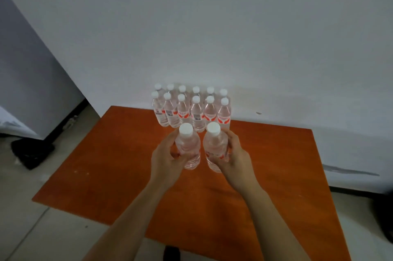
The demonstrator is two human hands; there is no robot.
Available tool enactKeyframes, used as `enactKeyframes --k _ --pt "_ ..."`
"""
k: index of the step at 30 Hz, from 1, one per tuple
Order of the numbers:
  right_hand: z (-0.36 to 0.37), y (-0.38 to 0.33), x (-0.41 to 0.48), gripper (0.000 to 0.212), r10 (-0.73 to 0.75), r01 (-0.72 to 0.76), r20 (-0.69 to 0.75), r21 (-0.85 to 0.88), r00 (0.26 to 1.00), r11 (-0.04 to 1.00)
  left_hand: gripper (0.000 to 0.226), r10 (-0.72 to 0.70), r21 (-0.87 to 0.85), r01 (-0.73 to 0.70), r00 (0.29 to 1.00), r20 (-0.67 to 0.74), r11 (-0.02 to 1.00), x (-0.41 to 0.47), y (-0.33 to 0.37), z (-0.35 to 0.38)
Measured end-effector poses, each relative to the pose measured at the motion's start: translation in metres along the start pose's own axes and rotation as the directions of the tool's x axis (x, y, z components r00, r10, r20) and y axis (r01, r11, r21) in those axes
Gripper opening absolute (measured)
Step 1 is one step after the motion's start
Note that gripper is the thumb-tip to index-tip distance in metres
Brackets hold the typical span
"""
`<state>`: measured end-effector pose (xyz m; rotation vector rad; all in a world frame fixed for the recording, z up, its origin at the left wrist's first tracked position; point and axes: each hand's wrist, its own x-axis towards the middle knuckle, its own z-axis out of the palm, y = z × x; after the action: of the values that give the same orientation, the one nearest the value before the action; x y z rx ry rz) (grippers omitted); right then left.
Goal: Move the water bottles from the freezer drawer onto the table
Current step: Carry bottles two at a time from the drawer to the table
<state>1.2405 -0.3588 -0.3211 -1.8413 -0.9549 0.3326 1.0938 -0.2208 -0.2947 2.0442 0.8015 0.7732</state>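
Left hand and right hand each grip an upright bottle above the table.

Bare tabletop lies open left and right; standing bottle rows block its far edge.

Bottle labels: you'll find red marks only, no words you can read.
Barcode patch: too blurred for you to read any digits.
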Motion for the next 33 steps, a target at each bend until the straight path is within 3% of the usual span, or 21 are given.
enactKeyframes --k 4,7,16,24,33 --pt "0.045 0.01 0.047 0.085 0.08 -0.08 0.04 0.002 0.996 0.997 0.079 -0.066 -0.02 0.068 0.995 0.078 0.997 0.052 -0.049 -0.007" --pt "0.082 0.017 0.082 0.072 0.128 -0.126 0.067 -0.038 0.99 0.991 0.075 -0.102 -0.02 0.106 0.984 0.144 0.994 0.094 -0.093 -0.015" --pt "0.193 0.048 0.185 0.077 0.302 -0.275 0.052 -0.287 0.952 0.917 0.065 -0.157 0.065 0.143 0.921 0.356 0.988 0.215 -0.217 -0.034" --pt "0.224 0.064 0.226 0.068 0.417 -0.414 -0.008 -0.136 0.909 0.9 0.062 -0.116 0.065 0.097 0.893 0.436 0.993 0.268 -0.25 -0.02" --pt "0.242 0.076 0.23 0.075 0.409 -0.415 -0.072 -0.141 0.91 0.899 0.068 -0.061 0.069 0.032 0.881 0.468 0.997 0.27 -0.271 -0.016"
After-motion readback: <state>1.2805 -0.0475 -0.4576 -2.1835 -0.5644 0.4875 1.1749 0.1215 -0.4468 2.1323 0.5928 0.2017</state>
